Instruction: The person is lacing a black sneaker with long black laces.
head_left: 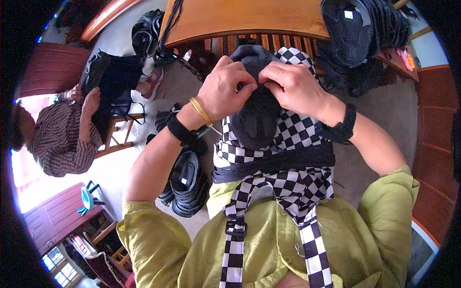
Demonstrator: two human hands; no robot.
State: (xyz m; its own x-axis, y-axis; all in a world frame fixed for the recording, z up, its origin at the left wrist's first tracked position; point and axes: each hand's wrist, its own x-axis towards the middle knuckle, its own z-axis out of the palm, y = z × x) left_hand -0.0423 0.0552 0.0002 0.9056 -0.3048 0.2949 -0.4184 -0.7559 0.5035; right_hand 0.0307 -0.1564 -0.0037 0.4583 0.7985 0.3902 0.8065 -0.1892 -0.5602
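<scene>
Olive-green shirt fabric (158, 249), soft and creased, fills the lower edge of the view, closest to the lens; over it hang two flat woven straps (235, 249) in a black-and-white check, the left one threaded through a black rectangular buckle (236, 227). Above the straps, a checkered bag (293, 134) of the same checked cloth rests against the person's front, crossed by a wide band of plain black fabric. On top of it lies a dark, rounded padded piece (257, 120), matte and slightly dimpled at its centre, its upper end reaching the hands. Left hand (225, 89): fingers curled and closed, pinching the upper edge of the padded piece; the wrist carries a thin gold bangle (200, 111) and a black band. Right hand (293, 89): fingers likewise bent and closed on the same edge, fingertips meeting those of the left hand; a black wrist strap (343, 127) circles the forearm. Beyond the hands, a smooth, curved wooden table (240, 19) with slatted underside. Stacks of dark moulded pieces (187, 185) lie on the pale floor at left, and more stand on the table at upper right. At far left, another person in a striped shirt (62, 139) handles dark material.
</scene>
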